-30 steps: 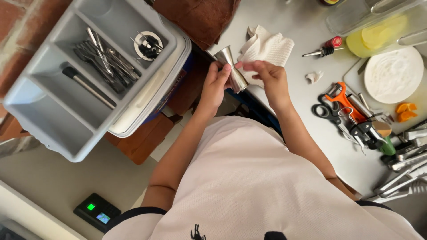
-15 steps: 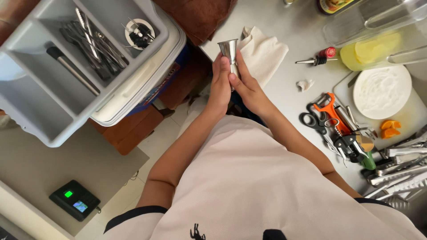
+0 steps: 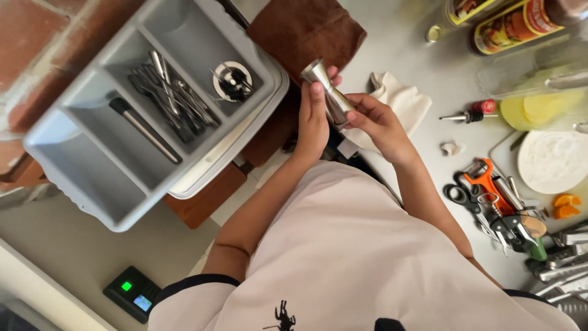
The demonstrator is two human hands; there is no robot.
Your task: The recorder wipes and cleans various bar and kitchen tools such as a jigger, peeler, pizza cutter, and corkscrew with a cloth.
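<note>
Steel jigger [image 3: 329, 92] being gripped centre frame: left hand [image 3: 313, 119] wrapping body, right hand [image 3: 375, 119] pinching lower cone, steadying it above white cloth [image 3: 404, 104].

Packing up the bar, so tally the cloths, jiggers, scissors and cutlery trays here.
Cloths: 2 (brown cloth, white cloth)
Jigger: 1
Scissors: 1
Cutlery tray: 1
Total: 5

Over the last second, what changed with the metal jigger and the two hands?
The jigger went from lying against the white cloth to lifted clear, between left hand and right hand. Both hands kept their grip; the grey cutlery tray and its contents look unchanged.
</note>
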